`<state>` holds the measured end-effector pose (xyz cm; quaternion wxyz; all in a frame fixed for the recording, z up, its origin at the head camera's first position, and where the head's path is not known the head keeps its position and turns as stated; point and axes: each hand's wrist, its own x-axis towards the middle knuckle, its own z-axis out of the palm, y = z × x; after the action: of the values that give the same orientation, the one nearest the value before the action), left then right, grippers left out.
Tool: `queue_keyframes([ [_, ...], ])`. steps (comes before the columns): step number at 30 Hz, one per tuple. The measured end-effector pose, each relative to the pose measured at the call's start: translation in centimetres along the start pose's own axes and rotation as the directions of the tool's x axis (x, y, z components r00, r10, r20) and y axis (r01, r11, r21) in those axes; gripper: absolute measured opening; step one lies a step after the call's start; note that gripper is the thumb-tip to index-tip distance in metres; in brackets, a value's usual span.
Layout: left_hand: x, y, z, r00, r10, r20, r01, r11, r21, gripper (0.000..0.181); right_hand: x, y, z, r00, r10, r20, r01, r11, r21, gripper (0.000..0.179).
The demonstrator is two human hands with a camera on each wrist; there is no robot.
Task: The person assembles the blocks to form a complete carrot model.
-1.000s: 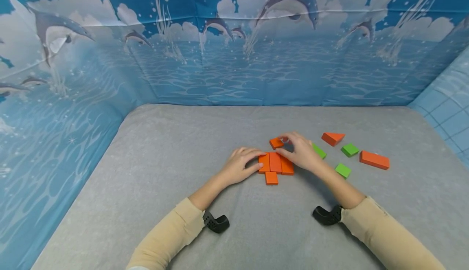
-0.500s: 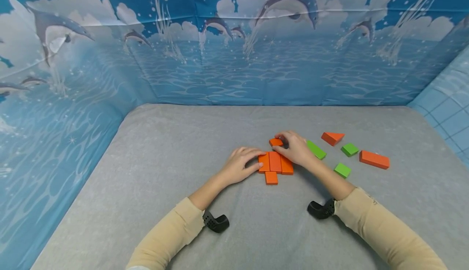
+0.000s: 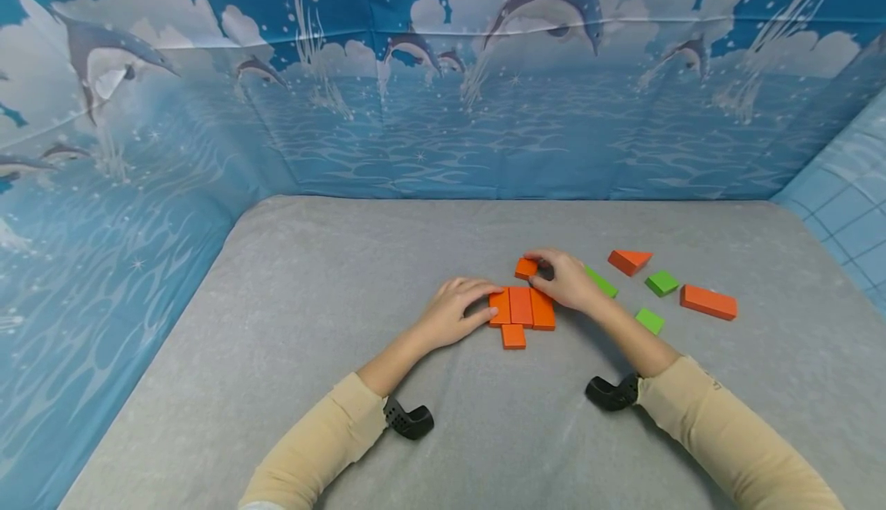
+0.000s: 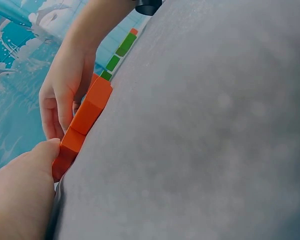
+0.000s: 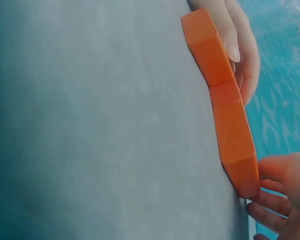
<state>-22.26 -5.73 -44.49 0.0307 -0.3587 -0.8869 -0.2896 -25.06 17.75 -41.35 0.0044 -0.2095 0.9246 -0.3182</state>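
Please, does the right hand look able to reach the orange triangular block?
Probably yes: the orange triangular block lies uncovered nearby, though the right hand pinches a small orange block.

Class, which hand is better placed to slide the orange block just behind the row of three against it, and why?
Right, most likely: the right hand seems to pinch the block, which lies apart from the row. The left hand touches the row's left end, so probably suits steadying it.
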Motion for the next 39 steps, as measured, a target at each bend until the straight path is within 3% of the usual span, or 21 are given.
queue_keyframes([
  [5,0.0,0.0,0.0,1.000,-0.002,-0.003,0.002,1.000,0.000,0.037,0.0,0.1,-0.1,1.000,0.001,-0.011,-0.001,1.000,-0.006,0.037],
  [11,0.0,0.1,0.0,1.000,-0.005,0.002,0.005,1.000,0.002,0.037,-0.9,-0.8,-0.9,0.996,-0.061,-0.060,0.062,0.998,0.028,0.036],
  [20,0.0,0.0,0.1,1.000,0.004,-0.017,-0.004,1.000,-0.004,0.037,-4.9,-2.3,-2.0,0.985,-0.169,-0.032,0.170,0.985,0.042,0.036],
  [27,-0.1,0.0,0.1,1.000,0.001,-0.016,-0.001,1.000,-0.003,0.037,-7.5,-2.3,-1.3,0.958,-0.286,0.000,0.286,0.958,0.011,0.035],
  [34,-0.1,0.1,0.0,1.000,-0.009,-0.009,0.009,1.000,-0.001,0.038,-8.4,-2.4,-0.7,0.963,-0.267,0.049,0.267,0.964,-0.009,0.033],
  [39,-0.1,0.1,0.0,1.000,0.000,-0.017,0.000,1.000,0.005,0.038,-8.4,-2.4,-0.1,0.967,-0.254,0.035,0.255,0.966,-0.033,0.033],
])
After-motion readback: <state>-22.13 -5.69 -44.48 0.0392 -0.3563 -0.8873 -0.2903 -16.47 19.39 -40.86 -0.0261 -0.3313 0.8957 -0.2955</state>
